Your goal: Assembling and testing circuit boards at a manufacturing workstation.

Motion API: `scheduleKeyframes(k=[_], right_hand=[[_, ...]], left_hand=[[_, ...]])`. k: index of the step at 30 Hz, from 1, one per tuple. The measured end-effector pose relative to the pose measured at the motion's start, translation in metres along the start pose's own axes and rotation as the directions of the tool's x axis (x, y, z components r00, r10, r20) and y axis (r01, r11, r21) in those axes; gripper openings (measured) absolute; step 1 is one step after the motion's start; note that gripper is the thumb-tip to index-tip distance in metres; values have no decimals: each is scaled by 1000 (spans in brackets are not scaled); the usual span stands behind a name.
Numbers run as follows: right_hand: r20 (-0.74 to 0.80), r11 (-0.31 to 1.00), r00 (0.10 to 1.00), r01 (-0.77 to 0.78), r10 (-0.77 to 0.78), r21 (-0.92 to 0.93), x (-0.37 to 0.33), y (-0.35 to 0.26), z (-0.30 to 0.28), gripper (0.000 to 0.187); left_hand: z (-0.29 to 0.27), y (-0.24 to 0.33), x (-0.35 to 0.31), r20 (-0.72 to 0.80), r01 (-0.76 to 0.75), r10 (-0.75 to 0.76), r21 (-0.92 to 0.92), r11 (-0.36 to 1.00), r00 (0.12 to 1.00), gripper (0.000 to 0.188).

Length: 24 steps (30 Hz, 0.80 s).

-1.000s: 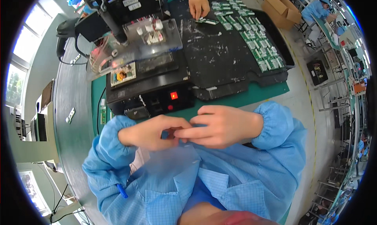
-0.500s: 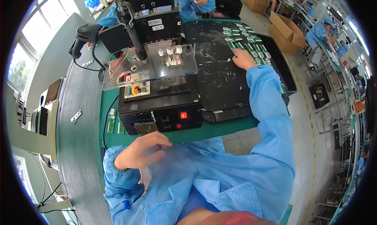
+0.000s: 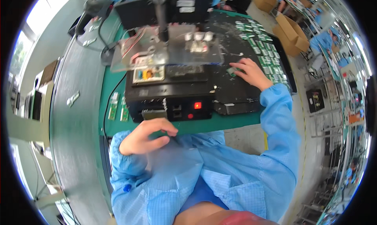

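Over the black board [image 3: 231,94] my right hand [image 3: 254,74] is closed, with a small green circuit board [image 3: 231,71] at its fingertips. Rows of similar circuit boards [image 3: 271,64] lie to the right of that hand. My left hand [image 3: 146,138] hovers in front of my body by the near edge of a black test fixture [image 3: 165,95]. Its fingers are bent and the thumb stands apart, with nothing seen between them. On top of the fixture, a clear plate [image 3: 176,57] sits above a board with a yellow part [image 3: 148,74]. A red switch [image 3: 197,105] glows on the front.
Two circuit boards [image 3: 113,107] lie on the green mat left of the fixture. Another small board [image 3: 73,98] rests on the grey conveyor [image 3: 74,146]. A handheld scanner [image 3: 94,9] stands at the back left. Cardboard boxes [image 3: 290,36] and other people are beyond the table.
My right hand has come away from the rows toward the fixture, bringing a circuit board. My left hand stays near the fixture's front. The whole view has shifted slightly.
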State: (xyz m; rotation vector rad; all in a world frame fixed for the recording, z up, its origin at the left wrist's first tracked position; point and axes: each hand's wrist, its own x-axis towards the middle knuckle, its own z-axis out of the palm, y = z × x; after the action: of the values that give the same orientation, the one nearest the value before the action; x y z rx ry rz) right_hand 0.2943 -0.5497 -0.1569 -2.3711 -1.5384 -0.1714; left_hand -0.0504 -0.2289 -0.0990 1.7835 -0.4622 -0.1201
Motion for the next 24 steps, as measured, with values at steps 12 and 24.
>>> scheduleKeyframes(k=[12,24], right_hand=[[-396,986,903,-140,165,93,-23,-138,-3,26],[-515,986,847,-167,130,-27,87,-222,46,22]], left_hand=[[-10,-9,-22,-63,-107,103,-63,992,993,25],[-30,22,-31,-56,-286,286,12,958,957,20]])
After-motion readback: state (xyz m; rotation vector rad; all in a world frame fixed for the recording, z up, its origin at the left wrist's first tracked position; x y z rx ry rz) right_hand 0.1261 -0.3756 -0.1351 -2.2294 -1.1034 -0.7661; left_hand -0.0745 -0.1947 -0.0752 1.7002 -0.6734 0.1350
